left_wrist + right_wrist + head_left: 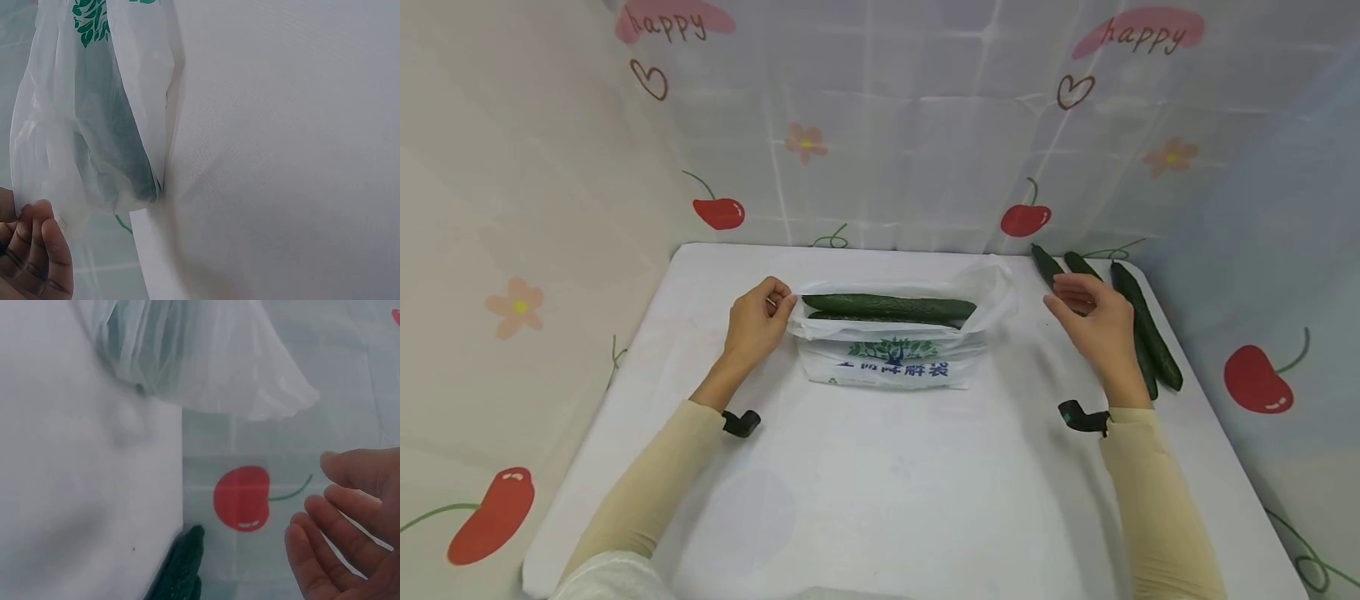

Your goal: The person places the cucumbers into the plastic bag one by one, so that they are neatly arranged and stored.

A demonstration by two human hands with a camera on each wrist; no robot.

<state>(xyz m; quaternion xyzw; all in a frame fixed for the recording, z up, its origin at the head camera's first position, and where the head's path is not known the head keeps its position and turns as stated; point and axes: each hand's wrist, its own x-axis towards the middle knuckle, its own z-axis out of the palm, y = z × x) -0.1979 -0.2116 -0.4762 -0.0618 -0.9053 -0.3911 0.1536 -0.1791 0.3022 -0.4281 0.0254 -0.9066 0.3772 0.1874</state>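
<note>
A white plastic bag [895,358] with a green tree print lies on its side mid-table, its mouth spread. Inside it two dark green cucumbers [887,307] show through the opening. My left hand [758,321] pinches the bag's left edge between thumb and fingers; in the left wrist view the thin film runs up from those fingertips [42,209]. To the right, my right hand [1093,321] hovers with loosely bent fingers and nothing in them. It partly covers several loose cucumbers [1146,325] at the table's right side. The right wrist view shows its thumb and fingers apart.
The white table [880,492] ends against a printed curtain [895,150] at the back, with more curtain on both sides. A black wrist camera mount [742,423] sits on the left wrist, and another mount [1082,417] on the right.
</note>
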